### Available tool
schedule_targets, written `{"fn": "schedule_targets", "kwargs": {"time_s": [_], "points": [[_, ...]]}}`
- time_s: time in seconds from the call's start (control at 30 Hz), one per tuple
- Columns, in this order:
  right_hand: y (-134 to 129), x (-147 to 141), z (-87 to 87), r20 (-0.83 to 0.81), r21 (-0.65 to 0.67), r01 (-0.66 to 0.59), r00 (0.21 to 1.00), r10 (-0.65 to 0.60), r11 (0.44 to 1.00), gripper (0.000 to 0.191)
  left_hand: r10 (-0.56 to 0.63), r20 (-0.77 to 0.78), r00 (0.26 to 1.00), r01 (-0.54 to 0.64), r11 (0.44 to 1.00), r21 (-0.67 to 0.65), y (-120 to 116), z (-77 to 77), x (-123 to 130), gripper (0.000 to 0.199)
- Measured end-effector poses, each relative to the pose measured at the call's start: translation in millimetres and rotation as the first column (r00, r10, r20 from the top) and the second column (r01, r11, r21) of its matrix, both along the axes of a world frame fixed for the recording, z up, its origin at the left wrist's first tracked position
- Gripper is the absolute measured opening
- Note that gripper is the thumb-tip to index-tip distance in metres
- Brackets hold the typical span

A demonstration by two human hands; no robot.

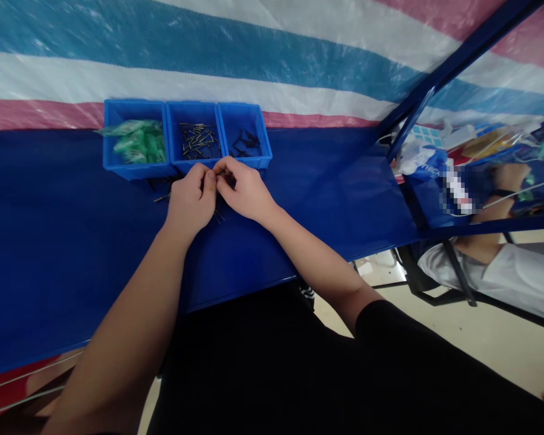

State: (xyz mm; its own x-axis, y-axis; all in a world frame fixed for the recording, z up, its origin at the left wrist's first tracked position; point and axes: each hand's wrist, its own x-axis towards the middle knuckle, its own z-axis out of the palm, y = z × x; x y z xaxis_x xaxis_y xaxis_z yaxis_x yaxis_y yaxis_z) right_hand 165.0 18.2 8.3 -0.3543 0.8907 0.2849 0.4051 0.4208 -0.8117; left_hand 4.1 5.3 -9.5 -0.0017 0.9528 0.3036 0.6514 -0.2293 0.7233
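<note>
My left hand (193, 196) and my right hand (246, 192) meet just in front of a row of three blue bins. Fingers and thumbs of both are pinched together at the fingertips. Whatever they hold is small and mostly hidden. Behind the hands, the middle bin (193, 109) contains many thin, brassy, screw-like metal pieces (198, 140). Small black parts (248, 142) lie in the right bin (267, 151). Crumpled green plastic bags (140, 142) fill the left bin (133, 109). A few dark thin pieces (162, 198) lie on the table by my left hand.
The blue table (72, 241) runs across the view before a striped plastic sheet (208, 48). A blue metal frame post (408, 127) rises at right. Beyond it are a cluttered surface with plastic bags (417, 160) and a co-worker's arm (492, 217).
</note>
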Motion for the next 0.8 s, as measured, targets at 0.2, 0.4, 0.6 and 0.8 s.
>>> {"fn": "schedule_targets", "kwargs": {"time_s": [0.2,0.4,0.6,0.8], "points": [[1.5,-0.3,-2.9,0.023,0.007,-0.008,1.0,0.007,1.0,0.011,-0.014,0.035,0.999,0.015,0.999,-0.035,1.5,-1.6,-1.1,0.025],[0.9,-0.1,-0.8,0.029,-0.017,-0.009,1.0,0.01,1.0,0.011,-0.007,-0.06,0.998,0.004,0.999,-0.051,2.2,-0.1,-1.5,0.024],[0.4,-0.1,1.3,0.049,-0.053,-0.011,0.999,0.013,0.999,0.011,-0.018,-0.078,0.997,0.013,0.998,-0.06,2.1,1.3,-2.6,0.033],[1.1,0.4,-0.7,0.069,-0.052,-0.018,0.997,0.022,0.998,0.011,-0.029,-0.15,0.988,0.019,0.998,-0.066,3.3,-1.3,-4.8,0.037]]}}
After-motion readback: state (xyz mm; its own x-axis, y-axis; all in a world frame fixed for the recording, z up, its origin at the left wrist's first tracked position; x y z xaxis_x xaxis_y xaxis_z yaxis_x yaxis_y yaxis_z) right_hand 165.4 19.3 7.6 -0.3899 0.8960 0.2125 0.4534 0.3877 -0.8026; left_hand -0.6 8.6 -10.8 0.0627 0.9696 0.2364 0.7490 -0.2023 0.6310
